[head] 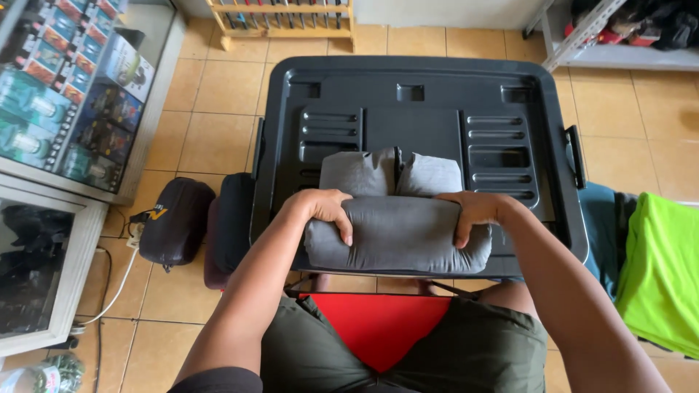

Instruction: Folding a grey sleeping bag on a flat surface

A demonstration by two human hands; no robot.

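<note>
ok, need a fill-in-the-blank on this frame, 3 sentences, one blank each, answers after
Both hands, left hand and right hand, grip a rolled ____ fabric bundle.
The bundle rests on a black plastic ____.
On the floor tiles left of it lies a ____ pouch.

Missing words: grey; lid; black

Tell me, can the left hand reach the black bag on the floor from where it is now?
Probably yes. The left hand grips the grey roll, and the black bag lies on that side with nothing between, but the hand must first let go.
</note>
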